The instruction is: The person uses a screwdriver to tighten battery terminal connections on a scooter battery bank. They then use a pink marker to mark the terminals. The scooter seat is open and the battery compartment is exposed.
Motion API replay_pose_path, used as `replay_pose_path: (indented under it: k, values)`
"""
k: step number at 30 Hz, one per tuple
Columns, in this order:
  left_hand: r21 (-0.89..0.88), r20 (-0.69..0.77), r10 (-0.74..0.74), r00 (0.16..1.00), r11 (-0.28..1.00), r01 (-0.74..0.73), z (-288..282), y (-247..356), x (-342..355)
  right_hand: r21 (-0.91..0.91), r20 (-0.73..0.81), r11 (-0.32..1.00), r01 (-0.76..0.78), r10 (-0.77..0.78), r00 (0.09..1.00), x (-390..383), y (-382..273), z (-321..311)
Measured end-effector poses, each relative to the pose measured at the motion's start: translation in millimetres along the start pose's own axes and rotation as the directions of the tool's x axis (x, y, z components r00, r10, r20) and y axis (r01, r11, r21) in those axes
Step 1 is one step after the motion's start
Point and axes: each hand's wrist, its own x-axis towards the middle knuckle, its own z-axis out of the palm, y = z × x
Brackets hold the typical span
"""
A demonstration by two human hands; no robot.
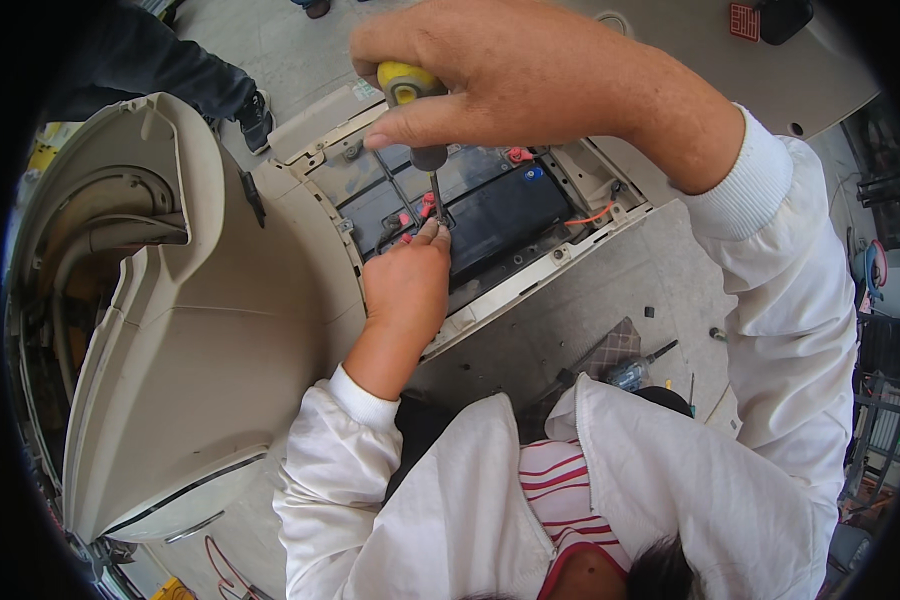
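My right hand (490,75), closed around the yellow and grey handle of a screwdriver (406,80), holds it upright over the battery compartment. The screwdriver's shaft points down to a terminal area beside a black battery (510,215). Right at its tip, the fingertips of my left hand (410,285) are pressed together; whatever they pinch is hidden. A red terminal cover (428,203) sits just beside the shaft. Another red cover (518,154) and a blue cap (533,174) are at the battery's far end.
A large beige curved body panel (210,340) rises at the left. The compartment's pale frame (540,265) surrounds the batteries, with an orange wire (592,216) at its right. A bluish power tool (630,374) lies on the floor near me. Another person's shoe (255,122) stands beyond the panel.
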Motion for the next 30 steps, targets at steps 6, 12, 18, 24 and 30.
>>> replay_pose_path:
  k: [6, 12, 18, 24, 30]
  values:
    - [-0.005, -0.005, 0.002, 1.000, 1.000, -0.002, 0.4, -0.7, -0.2, -0.062, -0.024, 0.995, 0.079, -0.081, 0.996, -18.6, -9.0, -11.2]
    - [-0.013, 0.015, 0.010, 1.000, 1.000, -0.010, -3.1, -1.1, -0.2, -0.248, 0.188, 0.947, -0.202, 0.252, 0.949, 2.2, -23.1, -19.7]
    - [-0.015, 0.003, -0.008, 1.000, 1.000, 0.008, -1.5, -0.3, -0.3, 0.003, -0.085, 1.000, 0.008, -0.007, 0.996, -16.7, -31.8, -6.5]
    - [-0.016, 0.000, 0.005, 1.000, 1.000, -0.004, 0.0, -1.1, -0.2, -0.151, -0.099, 0.989, -0.002, -0.013, 0.995, -12.6, -16.0, -9.6]
    - [-0.003, 0.009, -0.008, 1.000, 1.000, 0.008, -0.2, -1.1, -1.0, -0.309, -0.041, 0.940, -0.142, 0.136, 0.990, -1.4, -7.4, 4.2]
